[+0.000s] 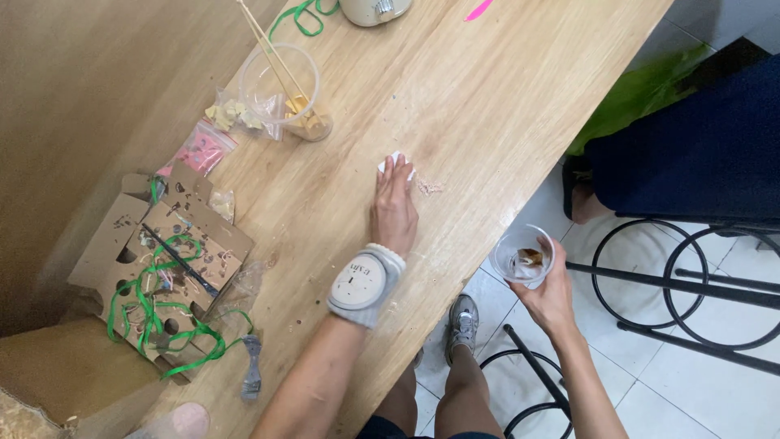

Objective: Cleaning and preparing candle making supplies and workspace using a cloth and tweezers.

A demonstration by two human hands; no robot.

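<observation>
My left hand (394, 207) lies flat on the wooden table (487, 89), fingers pressing a small white cloth or tissue (388, 161). A little pile of pale crumbs (429, 187) lies just right of the fingertips. A grey-white padded band (363, 282) is strapped round that wrist. My right hand (546, 294) is off the table's edge, over the floor, holding a clear plastic cup (524, 256) with brown scraps in it.
A clear cup with chopsticks (284, 85) stands at the back left, beside small plastic bags (213, 134). A flattened cardboard box with green ribbon (166, 280) lies at left. Black metal stools (682, 284) stand on the tiled floor; another person in dark blue (691, 138) sits at right.
</observation>
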